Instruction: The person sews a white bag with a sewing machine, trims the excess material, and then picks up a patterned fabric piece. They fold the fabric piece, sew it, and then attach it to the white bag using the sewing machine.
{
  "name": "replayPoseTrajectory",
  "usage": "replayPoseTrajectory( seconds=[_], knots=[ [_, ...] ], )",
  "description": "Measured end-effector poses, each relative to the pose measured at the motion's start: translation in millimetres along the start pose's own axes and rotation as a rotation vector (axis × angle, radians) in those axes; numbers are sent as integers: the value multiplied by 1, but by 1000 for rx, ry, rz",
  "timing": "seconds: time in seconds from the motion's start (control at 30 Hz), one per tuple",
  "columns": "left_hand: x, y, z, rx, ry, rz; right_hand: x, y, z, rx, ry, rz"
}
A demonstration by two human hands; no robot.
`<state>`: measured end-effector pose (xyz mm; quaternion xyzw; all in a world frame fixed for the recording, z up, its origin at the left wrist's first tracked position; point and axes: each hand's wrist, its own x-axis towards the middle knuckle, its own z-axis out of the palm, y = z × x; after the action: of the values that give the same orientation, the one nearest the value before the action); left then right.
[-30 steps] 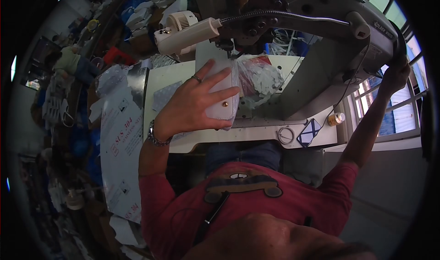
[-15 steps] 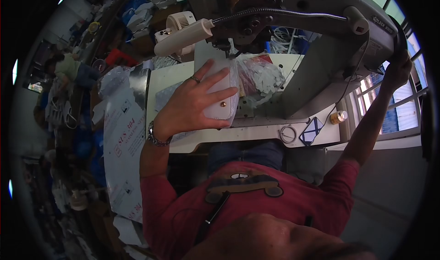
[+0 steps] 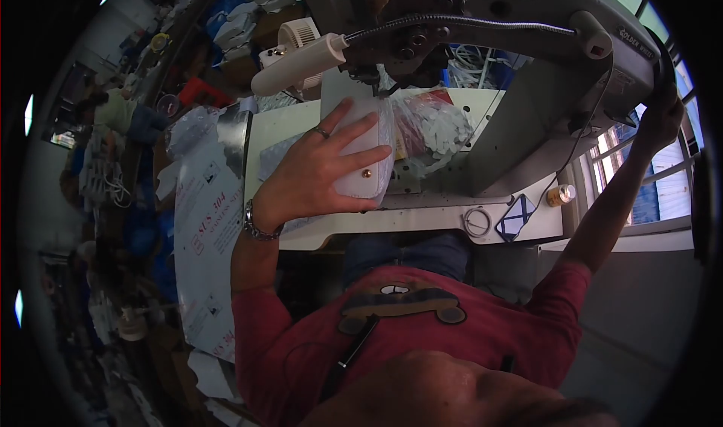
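Head view, looking down: the left hand (image 3: 312, 175) lies with fingers spread flat on a white leather piece with a brass stud (image 3: 370, 187), pinning it to the sewing machine (image 3: 527, 103) bed at centre frame, right below the needle (image 3: 374, 80). At far right, the right hand (image 3: 663, 118) is curled around the handwheel (image 3: 661, 54). This looks like lining up the piece for a stitch; turning the wheel would call for holding the leather steady.

The left hand (image 3: 316, 175) hides most of the white piece (image 3: 374, 189)
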<state>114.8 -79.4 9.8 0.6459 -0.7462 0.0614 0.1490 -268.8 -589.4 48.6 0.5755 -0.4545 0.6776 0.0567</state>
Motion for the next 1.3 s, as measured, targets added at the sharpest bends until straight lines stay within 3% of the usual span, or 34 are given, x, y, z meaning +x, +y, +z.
replayPoseTrajectory(
  seconds=[0.2,0.37,0.5,0.73,0.8,0.93,1.0,1.07,1.2,1.27,1.3],
  knots=[
    [2,1,0,2,-1,3,-22,-3,-9,65,7,-16],
    [1,6,4,10,29,-25,-70,-6,-20,496,-265,199],
    [3,9,5,44,32,-35,-65,13,-20,602,-346,160],
    [7,2,3,26,32,-45,-37,-5,-14,457,-256,163],
    [9,3,6,31,47,-52,-22,-10,-10,443,-145,81],
    [7,-3,2,-13,35,-14,16,-24,-12,370,-147,17],
    [8,-20,-6,-308,51,-133,48,-27,-5,230,-264,-33],
    [22,-39,-17,-286,182,-281,88,-20,12,86,-385,-163],
    [70,-123,0,-17,273,-344,35,-228,-64,-269,-749,-33],
    [92,-162,16,49,221,-339,19,-177,-39,-332,-493,-96],
    [99,-176,23,70,204,-337,21,-136,-29,-162,-411,-42]
  ],
)
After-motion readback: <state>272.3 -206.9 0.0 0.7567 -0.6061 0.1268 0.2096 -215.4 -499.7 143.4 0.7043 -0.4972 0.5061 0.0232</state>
